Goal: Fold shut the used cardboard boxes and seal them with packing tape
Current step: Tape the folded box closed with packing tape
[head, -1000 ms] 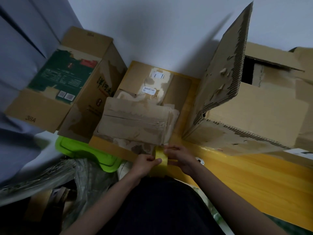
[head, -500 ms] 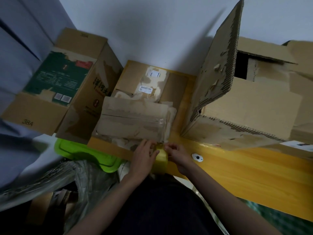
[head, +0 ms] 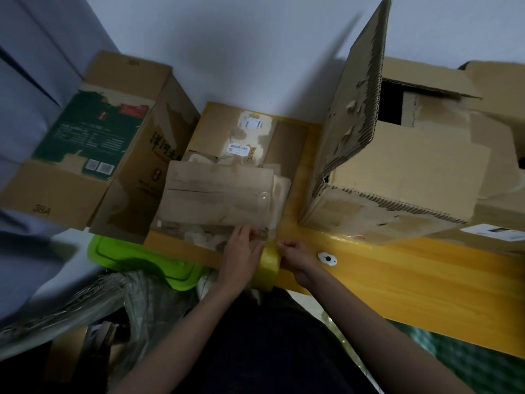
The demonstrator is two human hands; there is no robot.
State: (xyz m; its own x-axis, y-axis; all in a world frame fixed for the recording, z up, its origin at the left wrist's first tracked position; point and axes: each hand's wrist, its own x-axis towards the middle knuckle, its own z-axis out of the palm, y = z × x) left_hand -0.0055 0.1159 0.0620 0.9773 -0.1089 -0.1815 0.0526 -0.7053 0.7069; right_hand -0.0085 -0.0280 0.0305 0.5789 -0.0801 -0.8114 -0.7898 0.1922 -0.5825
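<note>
A small worn cardboard box (head: 221,191) with torn, folded flaps sits on the yellow wooden table (head: 397,280), close to its front edge. A yellow roll of packing tape (head: 269,258) stands at that edge between my hands. My left hand (head: 241,251) lies with fingers stretched onto the box's near side, its thumb against the roll. My right hand (head: 295,255) curls its fingers round the right side of the roll. A clear strip of tape appears to run from the roll up the box's near right corner.
A large open box (head: 397,172) with a raised flap stands to the right. A printed box (head: 85,143) lies on its side at the left. A green lid (head: 142,260) and plastic wrap (head: 85,302) sit below the table's left end. A small white object (head: 327,258) rests on the table.
Both hands and the roll have moved forward from in front of my lap to the box's near side. My left hand has opened out flat onto the box.
</note>
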